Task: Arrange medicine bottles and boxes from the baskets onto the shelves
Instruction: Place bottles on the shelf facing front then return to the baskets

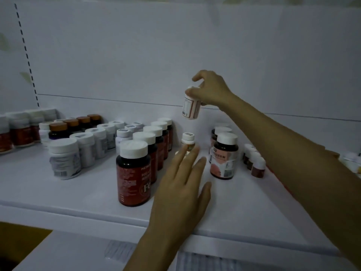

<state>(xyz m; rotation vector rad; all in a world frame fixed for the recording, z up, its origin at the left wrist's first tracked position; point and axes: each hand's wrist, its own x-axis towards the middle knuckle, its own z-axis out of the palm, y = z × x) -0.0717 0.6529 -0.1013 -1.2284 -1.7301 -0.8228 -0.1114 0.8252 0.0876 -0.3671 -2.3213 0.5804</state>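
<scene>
My right hand (210, 89) holds a small white bottle (190, 106) by its cap, tilted, in the air above the white shelf (244, 202). Below it a similar small white bottle (188, 140) stands on the shelf. My left hand (181, 184) reaches over the shelf with straight fingers, its fingertips in front of that standing bottle; whether they touch it I cannot tell. Dark bottles with red labels and white caps (134, 173) stand in a row left of my left hand.
Rows of white bottles (64, 159) and brown-capped bottles (58, 130) fill the shelf's left half. A dark bottle with a pink label (224, 157) and small dark red bottles (256, 163) stand to the right. A lower shelf (78, 251) lies below.
</scene>
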